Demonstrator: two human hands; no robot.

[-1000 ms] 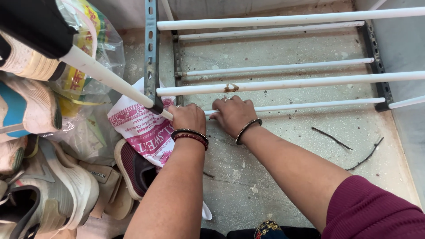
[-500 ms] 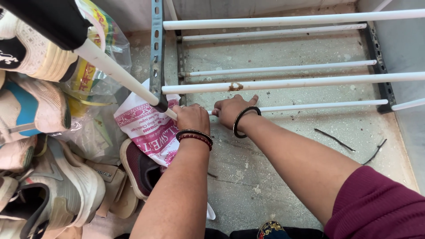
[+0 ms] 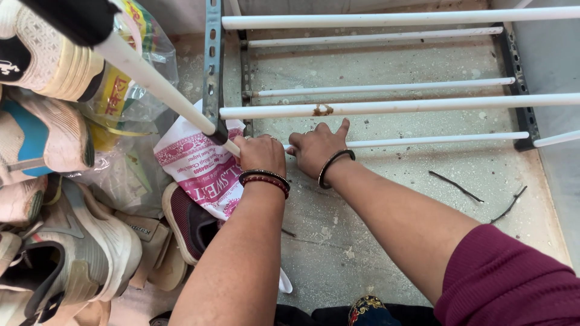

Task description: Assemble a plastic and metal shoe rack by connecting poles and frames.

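Above dusty speckled floor (image 3: 362,241): both hands, left (image 3: 261,154) and right (image 3: 317,148), gripping white rack rod (image 3: 435,140); shoes (image 3: 72,253) beside.

Shoes (image 3: 66,241) and a pink printed bag (image 3: 202,169) lie left.

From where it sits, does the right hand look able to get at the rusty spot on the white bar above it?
Probably yes: the right hand lies just below the rust spot, with nothing visible between them.

- Left hand (image 3: 261,154): fingers curl behind the white rod (image 3: 229,147), tips hidden.
- Maroon shoe (image 3: 188,220), just below the fingers: half covered by printed bag (image 3: 202,169).
- Sneakers (image 3: 72,253) far left: cut by frame edge.
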